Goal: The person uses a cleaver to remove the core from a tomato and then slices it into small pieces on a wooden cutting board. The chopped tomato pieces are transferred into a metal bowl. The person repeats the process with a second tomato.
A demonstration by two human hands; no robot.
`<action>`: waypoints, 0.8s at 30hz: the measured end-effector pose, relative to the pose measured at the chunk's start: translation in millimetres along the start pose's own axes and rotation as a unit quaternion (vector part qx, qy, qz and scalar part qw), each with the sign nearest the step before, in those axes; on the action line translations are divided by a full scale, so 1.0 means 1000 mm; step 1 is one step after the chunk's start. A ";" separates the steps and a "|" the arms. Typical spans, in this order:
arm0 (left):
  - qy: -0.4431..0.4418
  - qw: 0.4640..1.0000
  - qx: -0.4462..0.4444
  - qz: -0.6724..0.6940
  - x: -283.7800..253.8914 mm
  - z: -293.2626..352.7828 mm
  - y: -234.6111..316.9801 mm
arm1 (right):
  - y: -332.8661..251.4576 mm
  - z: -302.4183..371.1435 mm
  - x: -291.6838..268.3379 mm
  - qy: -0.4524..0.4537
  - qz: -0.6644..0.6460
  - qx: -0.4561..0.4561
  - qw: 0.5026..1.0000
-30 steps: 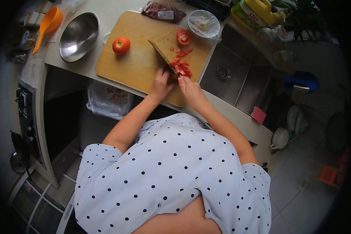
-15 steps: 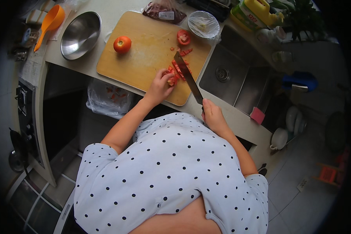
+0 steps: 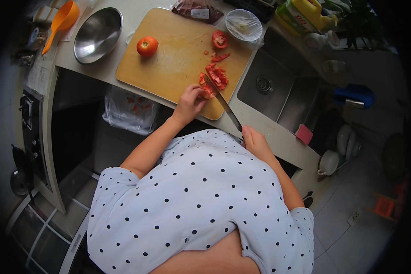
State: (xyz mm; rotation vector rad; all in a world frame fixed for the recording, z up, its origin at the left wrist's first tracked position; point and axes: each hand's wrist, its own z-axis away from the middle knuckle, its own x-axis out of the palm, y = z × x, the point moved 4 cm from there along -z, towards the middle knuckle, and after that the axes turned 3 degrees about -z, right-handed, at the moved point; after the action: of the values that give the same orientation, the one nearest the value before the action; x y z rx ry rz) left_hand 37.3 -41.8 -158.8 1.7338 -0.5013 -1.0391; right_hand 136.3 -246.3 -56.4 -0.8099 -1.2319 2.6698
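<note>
A wooden cutting board (image 3: 173, 59) lies on the counter. On it are a whole tomato (image 3: 147, 46), a cut tomato half (image 3: 220, 39) and a pile of chopped tomato pieces (image 3: 218, 75). My left hand (image 3: 190, 101) pinches a tomato piece (image 3: 207, 91) at the board's near edge. My right hand (image 3: 255, 142) grips the handle of a kitchen knife (image 3: 221, 101), whose blade reaches up to the piece under my left fingers.
A steel bowl (image 3: 97, 34) and an orange ladle (image 3: 61, 20) sit left of the board. A plastic-covered bowl (image 3: 244, 23) and a packet of meat (image 3: 197, 9) lie behind it. The sink (image 3: 278, 91) is to the right, with a yellow bottle (image 3: 306, 11) behind.
My right hand drew back from the board toward my body, swinging the knife so its blade points up to the board. My left hand stayed on the tomato pieces near the edge.
</note>
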 end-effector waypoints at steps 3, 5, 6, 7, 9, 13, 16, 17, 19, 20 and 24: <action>-0.032 0.999 0.028 -0.020 0.004 0.000 -0.002 | 0.003 0.004 -0.002 -0.020 -0.004 0.082 0.996; -0.036 0.994 0.091 -0.046 0.005 -0.003 0.000 | 0.007 0.005 -0.003 -0.018 -0.011 0.095 0.995; -0.039 0.990 0.122 -0.059 0.005 -0.005 0.000 | 0.010 0.005 -0.003 -0.016 -0.015 0.102 0.995; -0.039 0.988 0.133 -0.070 0.005 -0.007 -0.001 | 0.012 0.006 -0.002 -0.006 -0.005 0.085 0.996; -0.041 0.983 0.157 -0.090 0.006 -0.012 -0.001 | 0.019 0.006 0.001 0.016 0.016 0.051 0.998; -0.026 0.979 0.170 -0.108 0.008 -0.012 0.007 | 0.024 0.001 0.009 0.010 -0.016 0.048 0.999; -0.028 0.978 0.172 -0.115 0.013 -0.012 0.006 | 0.021 0.001 0.006 0.000 -0.035 0.097 0.995; -0.026 0.980 0.164 -0.114 0.015 -0.011 0.008 | 0.019 0.002 0.003 0.001 -0.031 0.100 0.995; -0.018 0.982 0.148 -0.115 0.019 -0.010 0.008 | 0.020 0.003 0.001 0.008 -0.023 0.093 0.995; -0.012 0.983 0.140 -0.117 0.021 -0.010 0.006 | 0.022 0.004 0.002 0.014 -0.020 0.083 0.996; -0.020 0.986 0.079 -0.147 0.029 -0.013 0.009 | 0.021 0.014 -0.001 0.040 -0.014 0.045 0.998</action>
State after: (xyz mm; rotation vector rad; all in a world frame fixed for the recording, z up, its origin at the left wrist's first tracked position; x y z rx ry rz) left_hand 64.7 -59.8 -161.0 1.9727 -0.3676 -1.2725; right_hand 132.7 -270.4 -64.2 -0.8701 -1.0879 2.6220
